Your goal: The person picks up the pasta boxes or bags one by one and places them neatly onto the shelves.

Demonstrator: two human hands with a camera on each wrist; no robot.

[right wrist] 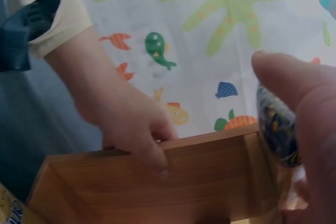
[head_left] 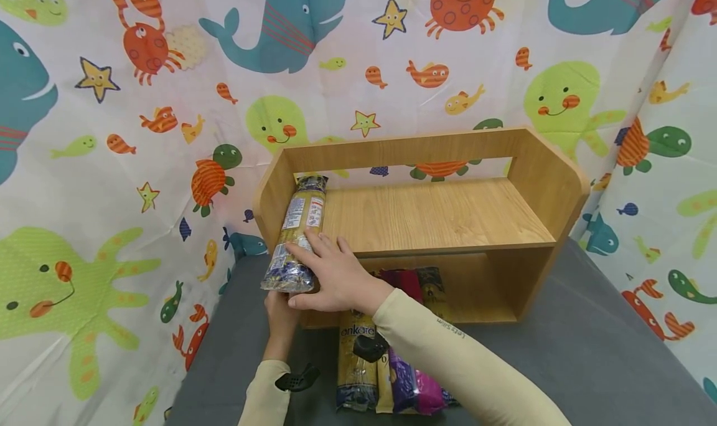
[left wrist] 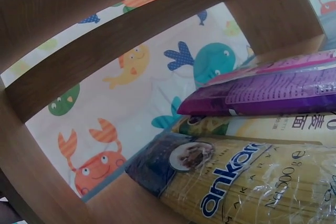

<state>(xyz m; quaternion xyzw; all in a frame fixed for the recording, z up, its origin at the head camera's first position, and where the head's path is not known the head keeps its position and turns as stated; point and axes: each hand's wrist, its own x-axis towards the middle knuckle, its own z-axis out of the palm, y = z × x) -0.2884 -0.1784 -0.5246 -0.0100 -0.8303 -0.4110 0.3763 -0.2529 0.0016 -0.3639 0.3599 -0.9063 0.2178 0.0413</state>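
A pack of pasta (head_left: 302,217) in clear and yellow wrapping lies at the left end of the upper board of a small wooden shelf (head_left: 437,217); its near end juts over the front edge. My right hand (head_left: 336,276) rests on this pack with fingers spread and straight, the thumb by its near end. Below it, my left hand (head_left: 282,320) is partly hidden in the head view. The right wrist view shows the left hand (right wrist: 131,119) gripping the edge of the shelf's side panel, thumb on the inner face.
In the lower compartment lie an Ankara spaghetti pack (left wrist: 226,182), a purple pack (left wrist: 262,93) and a red pack (head_left: 406,283), their near ends sticking out over the grey table (head_left: 605,351). A curtain with sea animals (head_left: 358,83) hangs close behind the shelf.
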